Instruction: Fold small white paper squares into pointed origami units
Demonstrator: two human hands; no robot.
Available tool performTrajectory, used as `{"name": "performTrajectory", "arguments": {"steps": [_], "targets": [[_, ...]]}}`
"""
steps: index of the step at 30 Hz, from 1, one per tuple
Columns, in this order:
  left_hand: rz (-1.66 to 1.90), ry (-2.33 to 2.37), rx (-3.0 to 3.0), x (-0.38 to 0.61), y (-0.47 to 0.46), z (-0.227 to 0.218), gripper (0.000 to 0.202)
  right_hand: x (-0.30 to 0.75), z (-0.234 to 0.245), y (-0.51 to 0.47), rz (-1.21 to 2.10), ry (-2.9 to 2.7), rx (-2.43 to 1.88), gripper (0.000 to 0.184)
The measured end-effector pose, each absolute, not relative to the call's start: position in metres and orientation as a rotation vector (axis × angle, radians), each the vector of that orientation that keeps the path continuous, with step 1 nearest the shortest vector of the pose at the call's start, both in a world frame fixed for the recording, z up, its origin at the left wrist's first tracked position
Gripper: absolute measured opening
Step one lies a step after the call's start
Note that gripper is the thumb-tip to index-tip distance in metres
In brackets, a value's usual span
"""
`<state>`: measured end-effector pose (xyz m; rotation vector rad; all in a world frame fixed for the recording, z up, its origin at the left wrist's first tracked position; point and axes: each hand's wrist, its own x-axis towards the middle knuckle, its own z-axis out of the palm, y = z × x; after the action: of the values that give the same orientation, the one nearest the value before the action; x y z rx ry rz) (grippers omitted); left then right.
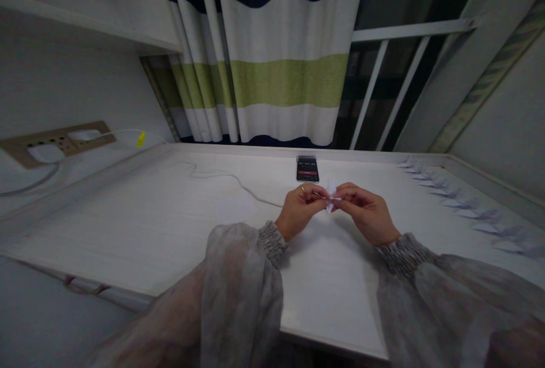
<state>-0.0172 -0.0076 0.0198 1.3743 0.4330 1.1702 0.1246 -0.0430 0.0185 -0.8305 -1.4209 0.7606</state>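
Both hands meet above the middle of a white desk [153,226]. My left hand [299,208] and my right hand [365,213] each pinch a side of a small folded white paper piece [331,195] held between their fingertips. The fingers of both hands are curled closed on it. A ring shows on a left finger. Loose sheer grey sleeves cover both forearms.
A dark phone [307,170] with a lit screen lies just beyond the hands. A white cable [230,178] runs from it to a wall power strip [55,142] at the left. Several folded white paper figures [460,200] line the desk's right edge. A striped curtain [281,67] hangs behind.
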Motion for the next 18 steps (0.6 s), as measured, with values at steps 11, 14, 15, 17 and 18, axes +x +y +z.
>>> {"name": "performTrajectory", "arguments": {"steps": [11,14,15,17,18], "targets": [[1.214,0.467,1.436,-0.0202,-0.0064,0.0204,0.006,0.1219,0.0225,-0.047,0.779,-1.373,-0.838,0.005],[1.244,0.455,1.486,-0.022,-0.0051,0.0196,0.005,0.1235,0.0223,-0.0457,0.784,-1.385,-0.845,0.008],[1.245,0.452,1.507,-0.0228,-0.0047,0.0198,0.005,0.1237,0.022,-0.0454,0.784,-1.382,-0.846,0.008],[1.233,0.442,1.54,-0.0246,-0.0045,0.0209,0.006,0.1235,0.0214,-0.0451,0.78,-1.376,-0.845,0.01],[1.229,0.439,1.548,-0.0252,-0.0048,0.0217,0.006,0.1232,0.0211,-0.0451,0.779,-1.376,-0.846,0.009]]}}
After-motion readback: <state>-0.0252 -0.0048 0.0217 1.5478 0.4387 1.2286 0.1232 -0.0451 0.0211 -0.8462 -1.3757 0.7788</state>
